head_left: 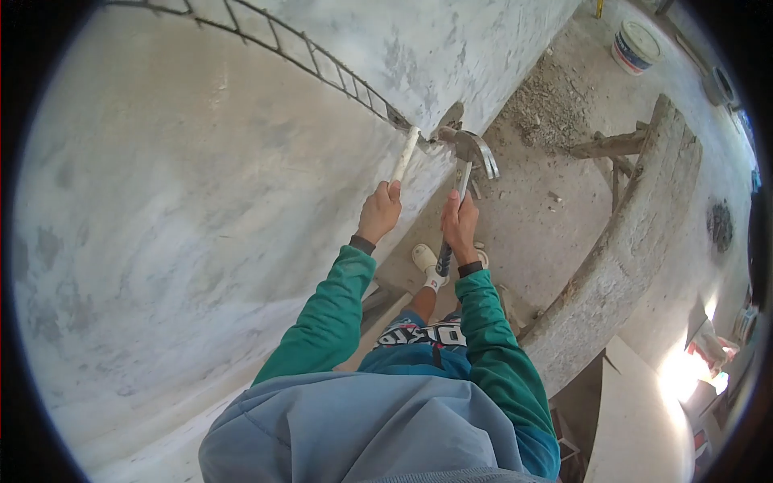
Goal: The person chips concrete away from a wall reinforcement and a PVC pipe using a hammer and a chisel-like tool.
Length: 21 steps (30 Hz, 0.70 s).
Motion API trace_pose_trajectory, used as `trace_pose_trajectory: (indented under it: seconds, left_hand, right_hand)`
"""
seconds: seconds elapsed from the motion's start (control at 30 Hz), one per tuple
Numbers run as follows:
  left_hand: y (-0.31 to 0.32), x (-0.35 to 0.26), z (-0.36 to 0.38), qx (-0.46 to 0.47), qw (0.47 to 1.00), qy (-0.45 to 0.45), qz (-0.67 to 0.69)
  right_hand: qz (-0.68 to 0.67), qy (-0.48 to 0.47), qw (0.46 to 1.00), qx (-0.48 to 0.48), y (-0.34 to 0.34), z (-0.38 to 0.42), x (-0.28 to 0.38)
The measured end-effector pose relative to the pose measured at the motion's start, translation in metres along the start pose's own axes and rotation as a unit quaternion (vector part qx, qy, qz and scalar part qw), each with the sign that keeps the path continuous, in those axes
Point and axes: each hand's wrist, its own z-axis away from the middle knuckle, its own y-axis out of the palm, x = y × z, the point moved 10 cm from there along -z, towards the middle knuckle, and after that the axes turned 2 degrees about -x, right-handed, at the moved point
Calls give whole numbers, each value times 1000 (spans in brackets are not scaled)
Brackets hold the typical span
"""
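My left hand (380,212) is closed around the lower end of a short, whitish rod (407,153). The rod slants upward, its far end at the chipped spot (423,138) on the wall. A claw hammer (471,150) is gripped in my right hand (460,225) partway along the handle, whose dark lower end (444,259) sticks out below the fist. The hammer's claw points right, and its striking face is beside the chipped spot, close to the rod's tip.
Ladder-like steel reinforcement (306,52) runs along the grey wall (185,177). Rubble (555,105) lies at the wall's foot. To my right stands a thick wooden plank (620,249) on supports. A white bucket (635,47) sits farther back. Below my hands is a clog (423,258).
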Motion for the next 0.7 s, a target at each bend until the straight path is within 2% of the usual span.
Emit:
trace_pose_trajectory:
  seconds: [0.07,0.13,0.27,0.3,0.33,0.37,0.4,0.47,0.5,0.53,0.6,0.63,0.67,0.7]
  left_hand:
    - [-2,-4,-2,0,1000,11,6]
    - [-2,-4,-3,-3,1000,19,13]
    - [-6,0,-5,-4,1000,25,-18]
    - [-7,-2,-6,-10,999,35,-31]
    - [-3,8,-4,-3,998,40,-38]
    - [1,20,-7,6,999,53,-1]
    - [2,23,-17,10,997,65,39]
    - [0,30,-19,34,997,50,50]
    - [4,34,-18,56,995,35,70]
    - [4,34,-18,58,995,36,66]
    - [5,38,-18,70,996,10,51]
    - [5,42,-19,71,996,10,48]
    - [6,46,-20,72,997,7,39]
    - [9,50,-23,72,997,7,30]
  right_hand:
    - [-42,8,999,-8,6,4,13]
    - [-237,2,970,-56,11,14,20]
    - [-290,-15,955,-52,57,3,-17]
    - [-117,-10,992,-43,57,-16,-29]
    - [57,1,998,-32,51,-24,-20]
    - [-91,96,991,-5,42,-19,-28]
    - [-99,91,991,-9,32,-22,-17]
    - [-259,106,958,-59,18,-7,-17]
    - [-284,84,951,-87,13,-4,-13]
    - [-287,86,950,-89,20,1,-15]
    - [-337,13,937,-92,32,6,-9]
    - [-340,15,936,-94,39,3,-20]
    - [-128,-69,984,-102,41,-4,-11]
    - [91,-150,979,-107,46,-7,2]
